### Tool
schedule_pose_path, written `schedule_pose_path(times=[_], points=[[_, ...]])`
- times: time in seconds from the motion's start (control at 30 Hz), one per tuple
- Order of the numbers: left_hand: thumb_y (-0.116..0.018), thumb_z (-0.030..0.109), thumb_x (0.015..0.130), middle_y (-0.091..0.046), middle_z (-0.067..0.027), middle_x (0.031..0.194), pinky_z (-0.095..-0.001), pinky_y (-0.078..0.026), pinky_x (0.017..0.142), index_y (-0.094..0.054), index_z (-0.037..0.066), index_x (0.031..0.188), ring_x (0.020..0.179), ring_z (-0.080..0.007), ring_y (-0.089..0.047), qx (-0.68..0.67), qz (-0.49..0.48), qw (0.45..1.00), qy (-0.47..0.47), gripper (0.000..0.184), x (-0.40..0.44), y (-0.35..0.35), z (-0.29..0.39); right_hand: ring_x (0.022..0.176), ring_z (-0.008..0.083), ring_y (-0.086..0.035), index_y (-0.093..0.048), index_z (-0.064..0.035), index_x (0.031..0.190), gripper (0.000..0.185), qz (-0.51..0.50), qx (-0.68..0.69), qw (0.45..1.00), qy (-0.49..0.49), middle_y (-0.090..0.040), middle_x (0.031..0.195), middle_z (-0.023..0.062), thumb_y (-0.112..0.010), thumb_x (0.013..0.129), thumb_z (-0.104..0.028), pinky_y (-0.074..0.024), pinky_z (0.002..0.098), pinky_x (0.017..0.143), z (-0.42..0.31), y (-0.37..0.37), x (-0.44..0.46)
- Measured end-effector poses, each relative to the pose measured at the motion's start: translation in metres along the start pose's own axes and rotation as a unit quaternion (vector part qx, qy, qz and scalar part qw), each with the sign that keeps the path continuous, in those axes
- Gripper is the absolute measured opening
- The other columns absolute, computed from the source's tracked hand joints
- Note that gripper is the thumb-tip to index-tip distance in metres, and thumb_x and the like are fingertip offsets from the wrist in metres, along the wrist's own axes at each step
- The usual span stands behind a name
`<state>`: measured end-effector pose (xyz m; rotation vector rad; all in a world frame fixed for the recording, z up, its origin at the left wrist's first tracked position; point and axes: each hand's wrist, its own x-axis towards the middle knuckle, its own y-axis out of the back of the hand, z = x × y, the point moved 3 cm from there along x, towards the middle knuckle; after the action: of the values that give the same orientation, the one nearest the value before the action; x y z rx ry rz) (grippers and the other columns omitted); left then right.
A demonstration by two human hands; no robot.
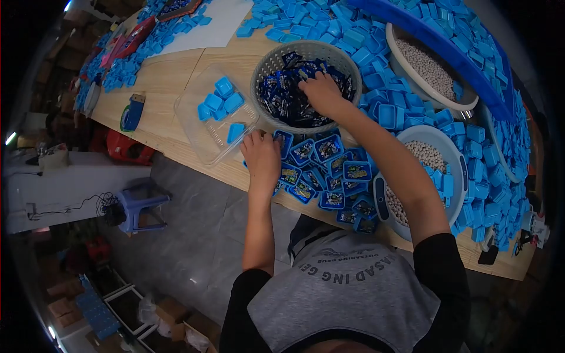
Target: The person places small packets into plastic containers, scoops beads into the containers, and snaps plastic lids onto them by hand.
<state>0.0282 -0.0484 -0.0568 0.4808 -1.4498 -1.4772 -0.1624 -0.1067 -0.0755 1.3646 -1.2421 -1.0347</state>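
My right hand [322,95] reaches into a grey perforated basket [257,76] of small dark blue printed packets [282,91]. Its fingers are bent among the packets; what they grip cannot be made out. At the near corner of a clear plastic tray [200,138], my left hand [262,156] has its fingers curled downward, their tips hidden. A few small light blue boxes [215,102] sit in that tray, one of them [235,132] just beyond my left fingers. Between my arms lie several blue boxes holding printed packets [328,148], in a loose cluster.
Light blue boxes [385,115] are heaped along the right and back. A light basin [462,176] and a cream bowl [393,53] hold whitish beads. A blue bar [435,50] crosses above the bowl. Left are a tape dispenser [134,112] and purple stool [141,206].
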Motion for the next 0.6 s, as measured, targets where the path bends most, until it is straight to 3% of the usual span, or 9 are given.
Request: schedule_pose_path(times=[0.03, 0.13, 0.23, 0.3, 0.37, 0.47, 0.5, 0.57, 0.6], points=[[-0.058, 0.017, 0.079, -0.053, -0.0148, 0.093, -0.0389, -0.035, 0.077, -0.059, -0.001, 0.087, 0.089, -0.0319, -0.046, 0.029, 0.011, 1.000, -0.003, 0.020, 0.001, 0.000, 0.000, 0.102, 0.0319, -0.047, -0.058, -0.0062, 0.094, 0.022, 0.003, 0.028, 1.000, 0.006, -0.059, 0.088, 0.0126, -0.064, 0.075, -0.014, -0.0346, 0.0482, 0.087, 0.000, 0.002, -0.001], [-0.057, 0.017, 0.081, -0.056, -0.0152, 0.090, -0.0389, -0.039, 0.072, -0.060, 0.000, 0.084, 0.083, -0.0322, -0.051, -0.100, 0.052, 0.994, 0.000, 0.019, 0.011, 0.013, 0.003, 0.089, 0.0301, -0.053, -0.060, -0.0047, 0.084, 0.014, 0.014, 0.147, 0.989, 0.005, -0.060, 0.080, 0.0113, -0.064, 0.074, -0.014, -0.0403, 0.0444, 0.080, 0.003, 0.016, -0.005], [-0.054, 0.020, 0.085, -0.060, -0.0175, 0.088, -0.0382, -0.044, 0.068, -0.061, -0.002, 0.089, 0.080, -0.0308, -0.058, -0.245, 0.046, 0.959, 0.135, 0.023, 0.029, 0.035, -0.024, 0.071, 0.0306, -0.055, -0.057, -0.0039, 0.083, 0.011, 0.071, 0.310, 0.948, 0.009, -0.058, 0.079, 0.0131, -0.062, 0.074, -0.009, -0.0442, 0.0414, 0.065, 0.011, 0.021, -0.011], [-0.055, 0.022, 0.084, -0.063, -0.0182, 0.084, -0.0384, -0.045, 0.066, -0.061, -0.003, 0.091, 0.075, -0.0297, -0.061, -0.123, 0.023, 0.980, 0.158, 0.027, 0.047, 0.033, -0.061, 0.071, 0.0302, -0.055, -0.054, -0.0053, 0.088, 0.014, 0.085, 0.333, 0.939, -0.013, -0.057, 0.079, 0.0130, -0.059, 0.075, -0.007, -0.0427, 0.0423, 0.064, 0.019, 0.022, -0.015], [-0.061, 0.027, 0.077, -0.062, -0.0185, 0.092, -0.0408, -0.046, 0.072, -0.062, 0.001, 0.090, 0.087, -0.0325, -0.059, 0.027, -0.139, 0.960, 0.239, 0.029, 0.057, -0.008, -0.118, 0.066, 0.0298, -0.054, -0.047, -0.0084, 0.100, 0.025, 0.077, 0.354, 0.932, -0.027, -0.055, 0.078, 0.0130, -0.054, 0.076, -0.003, -0.0405, 0.0436, 0.061, 0.023, 0.028, -0.018], [-0.062, 0.029, 0.073, -0.061, -0.0188, 0.097, -0.0404, -0.047, 0.075, -0.062, 0.001, 0.088, 0.091, -0.0338, -0.059, 0.051, -0.339, 0.918, 0.201, 0.032, 0.065, -0.065, -0.175, 0.057, 0.0185, -0.049, -0.045, -0.0110, 0.104, 0.024, 0.102, 0.399, 0.909, -0.061, -0.057, 0.088, 0.0118, -0.052, 0.081, -0.005, -0.0387, 0.0358, 0.057, 0.022, 0.035, -0.024], [-0.061, 0.029, 0.074, -0.061, -0.0193, 0.096, -0.0411, -0.046, 0.075, -0.061, 0.000, 0.089, 0.090, -0.0343, -0.059, 0.044, -0.339, 0.919, 0.197, 0.032, 0.067, -0.065, -0.175, 0.061, 0.0169, -0.052, -0.043, -0.0125, 0.112, 0.033, 0.089, 0.402, 0.907, -0.090, -0.056, 0.098, 0.0113, -0.052, 0.081, -0.005, -0.0416, 0.0343, 0.059, 0.019, 0.045, -0.028], [-0.060, 0.027, 0.074, -0.062, -0.0203, 0.094, -0.0426, -0.046, 0.075, -0.059, -0.001, 0.090, 0.088, -0.0354, -0.059, 0.031, -0.339, 0.920, 0.193, 0.032, 0.068, -0.067, -0.175, 0.066, 0.0161, -0.055, -0.044, -0.0108, 0.113, 0.033, 0.104, 0.452, 0.883, -0.074, -0.057, 0.098, 0.0110, -0.052, 0.082, -0.006, -0.0435, 0.0341, 0.061, 0.022, 0.041, -0.029], [-0.060, 0.025, 0.075, -0.062, -0.0198, 0.091, -0.0415, -0.047, 0.071, -0.058, -0.001, 0.092, 0.084, -0.0338, -0.060, 0.015, -0.255, 0.943, 0.214, 0.032, 0.069, -0.059, -0.171, 0.068, 0.0157, -0.056, -0.045, -0.0100, 0.114, 0.033, 0.110, 0.477, 0.870, -0.062, -0.058, 0.098, 0.0109, -0.053, 0.082, -0.007, -0.0444, 0.0340, 0.062, 0.023, 0.038, -0.028]])
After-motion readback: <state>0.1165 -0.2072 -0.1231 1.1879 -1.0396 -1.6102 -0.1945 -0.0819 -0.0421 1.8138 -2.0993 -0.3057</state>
